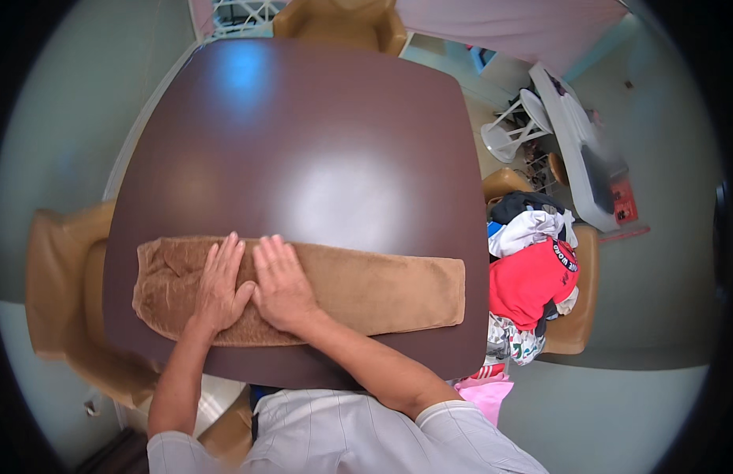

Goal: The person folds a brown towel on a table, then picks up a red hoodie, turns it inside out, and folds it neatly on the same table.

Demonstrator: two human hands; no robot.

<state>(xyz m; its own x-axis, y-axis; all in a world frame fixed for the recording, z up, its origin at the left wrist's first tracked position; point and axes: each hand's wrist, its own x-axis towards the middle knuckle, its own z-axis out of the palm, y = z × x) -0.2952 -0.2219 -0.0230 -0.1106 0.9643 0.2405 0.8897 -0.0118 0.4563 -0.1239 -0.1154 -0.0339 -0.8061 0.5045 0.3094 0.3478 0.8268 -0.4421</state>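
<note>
A long piece of brown plush clothing, which looks like folded trousers [382, 291], lies flat across the near part of the dark table. Its left end is wider and wrinkled, while the right end narrows to a straight edge. My left hand [220, 288] rests palm down on the wrinkled left half, fingers stretched toward the far edge. Right beside it, my right hand [283, 288] also presses flat on the cloth, its forearm crossing over the near edge. The two thumbs nearly meet. Neither hand grips anything.
The dark brown table [303, 142] has rounded corners. Tan chairs stand on the left [54, 284] and at the far side [339, 28]. On the right-hand chair [584, 316] sits a heap of clothes, with a red shirt [528, 280] on it. A white stool [516, 126] stands farther back.
</note>
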